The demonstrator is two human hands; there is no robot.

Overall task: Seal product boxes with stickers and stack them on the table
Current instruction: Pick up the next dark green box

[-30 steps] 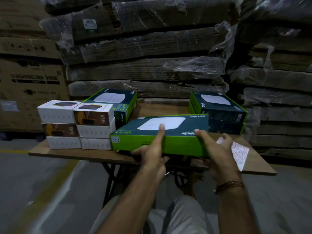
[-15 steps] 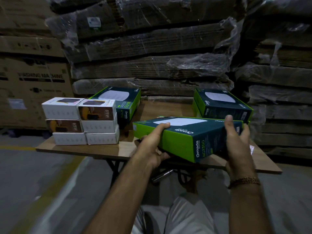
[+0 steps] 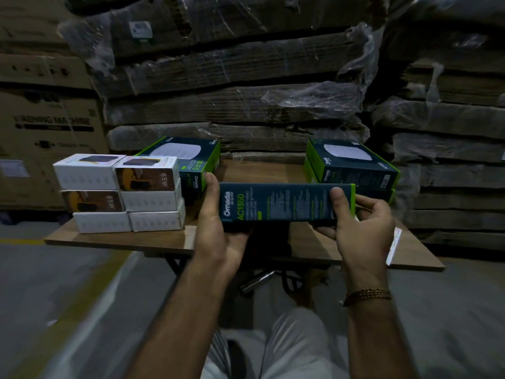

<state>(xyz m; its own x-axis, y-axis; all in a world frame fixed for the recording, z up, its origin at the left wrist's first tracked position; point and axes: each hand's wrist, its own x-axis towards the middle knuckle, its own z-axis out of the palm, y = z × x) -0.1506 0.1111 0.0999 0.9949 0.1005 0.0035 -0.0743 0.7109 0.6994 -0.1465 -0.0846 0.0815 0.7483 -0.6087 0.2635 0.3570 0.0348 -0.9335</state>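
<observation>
I hold a dark teal and green Omada box point(image 3: 284, 205) above the near edge of the wooden table point(image 3: 164, 240), its long printed side facing me. My left hand point(image 3: 218, 228) grips its left end, thumb up along the edge. My right hand point(image 3: 355, 228) grips its right end, thumb pressed on the printed side. A white sticker sheet point(image 3: 393, 246) lies on the table to the right, partly hidden behind my right hand. More Omada boxes rest on the table: one at the back left point(image 3: 191, 160), a stack of two at the back right point(image 3: 352, 168).
Several small white 65W boxes point(image 3: 120, 192) are stacked on the table's left part. Plastic-wrapped flat cardboard point(image 3: 232, 77) rises behind the table, a washing machine carton point(image 3: 49, 127) stands at left. Grey floor with a yellow line lies to the left, my legs below.
Both hands have turned the Omada box from lying flat to showing its narrow printed side to me. My right hand no longer holds the sticker sheet, which lies on the table.
</observation>
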